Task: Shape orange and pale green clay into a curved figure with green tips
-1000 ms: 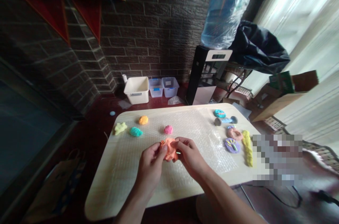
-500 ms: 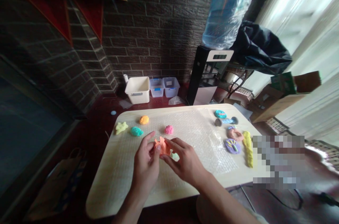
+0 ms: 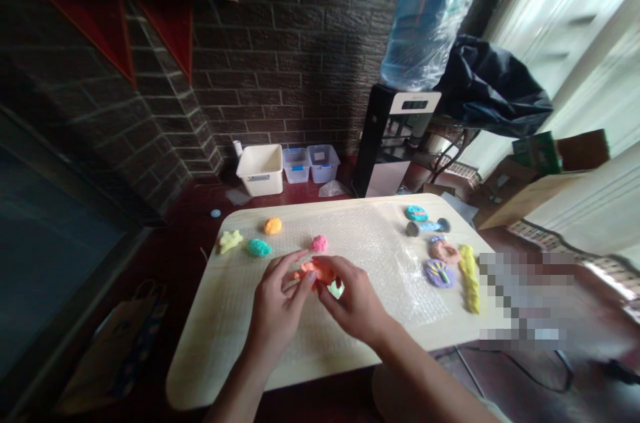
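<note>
Above the middle of the table, my left hand (image 3: 277,303) and my right hand (image 3: 357,299) both grip a lump of orange modelling clay (image 3: 320,271). Its edges look thin and uneven, and fingers cover part of it. Under my right hand a pale green clay piece (image 3: 337,289) shows, partly hidden. Just beyond my fingers sits a bumpy pink clay ball (image 3: 319,243). To the left lie a teal clay lump (image 3: 259,247), a yellow-orange clay ball (image 3: 273,225) and a pale yellow clay star (image 3: 231,241).
Bubble wrap (image 3: 370,236) covers much of the table (image 3: 195,369). At the right lie a purple clay disc (image 3: 440,274), a yellow clay strip (image 3: 469,279), a pinkish clay ring (image 3: 444,251), a blue-grey dumbbell-shaped piece (image 3: 428,227) and a teal disc (image 3: 416,213). Bins (image 3: 261,173) and a water dispenser (image 3: 390,143) stand behind.
Both hands have shifted slightly, the right one a little rightward. The orange clay has turned and now looks flatter and wider between my fingers.
</note>
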The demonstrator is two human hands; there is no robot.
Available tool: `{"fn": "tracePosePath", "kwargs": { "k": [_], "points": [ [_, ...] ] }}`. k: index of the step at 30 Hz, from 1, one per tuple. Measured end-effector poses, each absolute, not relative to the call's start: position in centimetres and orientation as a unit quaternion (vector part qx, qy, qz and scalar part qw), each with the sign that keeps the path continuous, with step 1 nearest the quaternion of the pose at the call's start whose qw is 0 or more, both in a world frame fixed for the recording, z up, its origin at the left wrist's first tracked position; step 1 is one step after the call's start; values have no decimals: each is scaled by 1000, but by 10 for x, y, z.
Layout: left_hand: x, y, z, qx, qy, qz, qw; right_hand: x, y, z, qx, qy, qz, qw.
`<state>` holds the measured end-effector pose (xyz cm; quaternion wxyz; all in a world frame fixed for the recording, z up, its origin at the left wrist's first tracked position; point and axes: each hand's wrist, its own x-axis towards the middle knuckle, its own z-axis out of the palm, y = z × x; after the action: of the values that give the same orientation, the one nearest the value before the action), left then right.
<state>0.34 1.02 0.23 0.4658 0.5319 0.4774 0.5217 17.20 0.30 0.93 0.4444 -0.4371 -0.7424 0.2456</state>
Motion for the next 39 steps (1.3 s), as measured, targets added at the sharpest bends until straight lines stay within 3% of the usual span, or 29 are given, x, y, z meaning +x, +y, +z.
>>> {"fn": "tracePosePath", "kwargs": {
  "k": [11,17,22,26,30,32,39],
  "points": [
    [8,5,-1,468,510,526,495,172,16,3,-443,-539,500,513],
    [12,9,-3,267,399,574,663,163,15,11,-354,-429,638,533],
    [13,13,1,175,376,578,703,162,16,9,-313,-370,691,537],
    [11,11,3,305,439,590,605,166,20,3,-308,-357,684,557],
    [3,7,1,491,564,576,329,169,22,-3,-360,-407,605,582],
    [0,6,0,573,563,540,251,167,22,-5,-369,-428,593,574],
    [0,5,-1,634,525,482,299,164,17,-2,-347,-429,617,561]
  ]
}}
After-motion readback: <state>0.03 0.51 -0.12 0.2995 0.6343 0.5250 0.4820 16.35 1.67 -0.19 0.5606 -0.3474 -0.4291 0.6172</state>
